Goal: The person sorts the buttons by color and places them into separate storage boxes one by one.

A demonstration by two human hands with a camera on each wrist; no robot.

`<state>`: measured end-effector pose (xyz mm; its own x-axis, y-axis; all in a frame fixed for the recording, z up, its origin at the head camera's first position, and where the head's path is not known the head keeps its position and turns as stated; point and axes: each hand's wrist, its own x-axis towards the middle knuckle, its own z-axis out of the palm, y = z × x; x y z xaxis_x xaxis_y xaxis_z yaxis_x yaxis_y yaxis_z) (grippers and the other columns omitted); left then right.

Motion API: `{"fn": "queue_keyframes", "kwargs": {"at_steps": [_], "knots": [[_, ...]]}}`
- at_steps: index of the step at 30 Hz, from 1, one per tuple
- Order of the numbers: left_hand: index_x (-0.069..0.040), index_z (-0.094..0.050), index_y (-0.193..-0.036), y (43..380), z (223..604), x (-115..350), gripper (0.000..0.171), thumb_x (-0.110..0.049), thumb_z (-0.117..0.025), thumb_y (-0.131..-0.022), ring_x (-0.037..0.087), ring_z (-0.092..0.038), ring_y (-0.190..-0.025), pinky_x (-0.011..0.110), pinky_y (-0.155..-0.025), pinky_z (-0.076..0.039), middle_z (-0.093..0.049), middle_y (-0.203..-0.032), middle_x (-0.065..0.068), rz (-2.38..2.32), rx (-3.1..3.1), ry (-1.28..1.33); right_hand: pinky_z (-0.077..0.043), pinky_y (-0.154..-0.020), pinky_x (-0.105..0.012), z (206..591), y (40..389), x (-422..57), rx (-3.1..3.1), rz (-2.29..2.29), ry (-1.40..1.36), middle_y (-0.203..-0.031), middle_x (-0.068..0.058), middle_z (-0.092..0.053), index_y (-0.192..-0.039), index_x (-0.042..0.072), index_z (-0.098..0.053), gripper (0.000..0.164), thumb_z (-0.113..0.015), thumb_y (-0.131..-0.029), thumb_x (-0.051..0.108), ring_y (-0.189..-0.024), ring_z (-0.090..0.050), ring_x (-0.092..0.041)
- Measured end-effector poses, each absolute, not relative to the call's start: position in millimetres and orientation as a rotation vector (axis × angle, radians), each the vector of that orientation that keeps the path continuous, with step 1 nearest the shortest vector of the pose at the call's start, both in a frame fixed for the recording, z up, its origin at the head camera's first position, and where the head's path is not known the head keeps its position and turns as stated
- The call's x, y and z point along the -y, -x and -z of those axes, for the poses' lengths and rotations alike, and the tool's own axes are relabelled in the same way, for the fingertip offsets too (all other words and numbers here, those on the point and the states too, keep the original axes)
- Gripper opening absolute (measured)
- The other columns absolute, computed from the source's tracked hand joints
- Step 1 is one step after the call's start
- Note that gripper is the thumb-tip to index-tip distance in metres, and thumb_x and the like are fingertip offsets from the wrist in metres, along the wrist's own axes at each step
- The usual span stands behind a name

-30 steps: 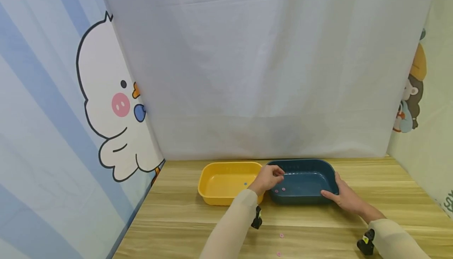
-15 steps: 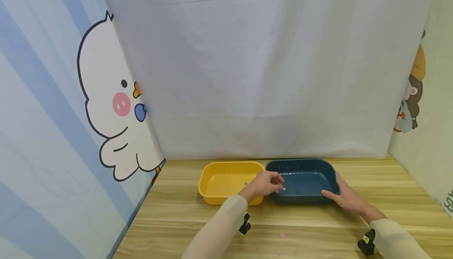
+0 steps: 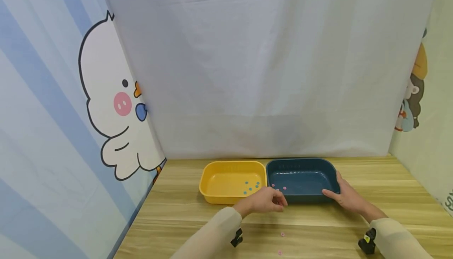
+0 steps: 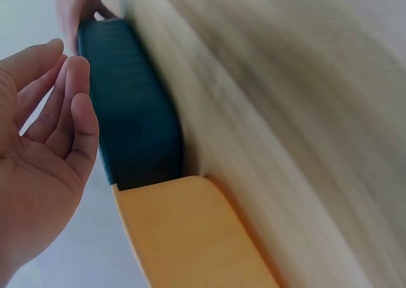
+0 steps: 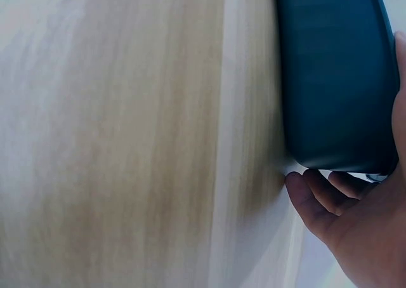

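My left hand (image 3: 263, 202) hovers in front of where two bins meet, its fingers loosely bent. Nothing shows between those fingers in the left wrist view, where the palm (image 4: 38, 174) faces the camera. With my right hand (image 3: 348, 200) I hold the right end of the dark blue plastic bin (image 3: 308, 198), thumb at the front rim and fingers along the side. Two or three small pink ring-like pieces (image 3: 284, 188) lie at that bin's left end. Several small blue pieces (image 3: 250, 189) lie inside the yellow bin (image 3: 219, 200), towards its right side.
Two more pink pieces, a farther one (image 3: 282, 234) and a nearer one (image 3: 280, 252), lie on the wooden table (image 3: 170, 227) before the bins. Behind them hangs a white curtain (image 3: 247, 74). A patterned cloth (image 3: 109, 105) borders the left side.
My left hand has drawn back from over the dark blue bin towards the front edge, uncovering blue pieces in the yellow bin. The right hand stays on its bin.
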<state>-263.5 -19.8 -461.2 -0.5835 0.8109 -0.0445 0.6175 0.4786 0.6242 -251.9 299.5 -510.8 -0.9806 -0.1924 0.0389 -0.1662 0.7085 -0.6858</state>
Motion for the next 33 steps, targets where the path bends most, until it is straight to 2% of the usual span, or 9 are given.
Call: {"fn": "queue_keyframes", "kwargs": {"at_steps": [17,24,33], "knots": [[-0.008,-0.073,-0.095,235,494,38,0.010,-0.012,-0.069,-0.087,-0.011,-0.051,-0.069,0.007,-0.065,-0.044,-0.067,-0.081,-0.010,-0.602,-2.262,-1.456,-0.015,-0.098,-0.070,511,252,-298,-2.866,1.153,0.300,-0.143,-0.045,0.000,-0.141,-0.015,0.014,0.104,-0.061,-0.092,0.039,-0.127,-0.008,-0.062],[-0.010,-0.073,-0.093,224,499,38,0.009,-0.012,-0.071,-0.085,-0.009,-0.051,-0.066,0.008,-0.063,-0.043,-0.066,-0.080,-0.012,-0.548,-2.241,-1.379,-0.013,-0.098,-0.070,508,251,-298,-2.864,1.172,0.310,-0.142,-0.046,0.001,-0.141,-0.016,0.013,0.103,-0.061,-0.092,0.036,-0.127,-0.007,-0.062],[-0.012,-0.071,-0.086,219,508,35,0.009,-0.021,-0.073,-0.084,-0.010,-0.048,-0.063,0.007,-0.060,-0.042,-0.057,-0.069,-0.018,-0.465,-2.240,-1.389,-0.013,-0.097,-0.070,508,251,-298,-2.856,1.174,0.304,-0.142,-0.046,0.001,-0.141,-0.016,0.014,0.103,-0.061,-0.092,0.036,-0.127,-0.006,-0.062]]}}
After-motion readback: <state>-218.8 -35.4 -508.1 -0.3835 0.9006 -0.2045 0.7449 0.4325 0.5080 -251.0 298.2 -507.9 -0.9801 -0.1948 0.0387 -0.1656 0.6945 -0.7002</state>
